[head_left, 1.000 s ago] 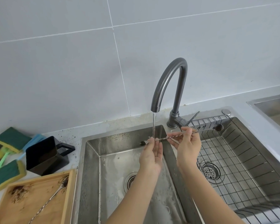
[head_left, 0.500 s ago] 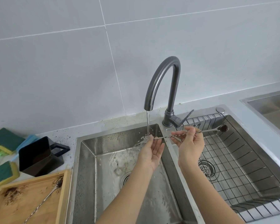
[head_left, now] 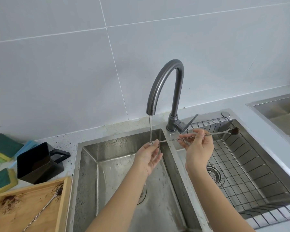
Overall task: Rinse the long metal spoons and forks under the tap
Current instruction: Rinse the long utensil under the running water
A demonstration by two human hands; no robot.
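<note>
Wooden tray (head_left: 64, 206) at left, holding a second long spoon (head_left: 42, 210) amid brown grounds; wire rack (head_left: 251, 173) in the right basin (head_left: 288, 166). Long spoon (head_left: 216, 133) level across the divider, pinched by right hand (head_left: 198, 146), dirty bowl over the rack, handle tip under the tap (head_left: 164, 87) stream against left hand (head_left: 149, 154) fingers, loosely spread. Pale counter (head_left: 65, 141), grey tiled wall (head_left: 57, 72).

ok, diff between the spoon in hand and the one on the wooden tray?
The held spoon is in the air across the sink divider, level, with its handle end under the tap stream; the tray spoon lies diagonal on the wooden tray, untouched. The held spoon's dirty bowl points right, the tray spoon's points up-right. Both are long, thin, metal and carry brown grit.
</note>
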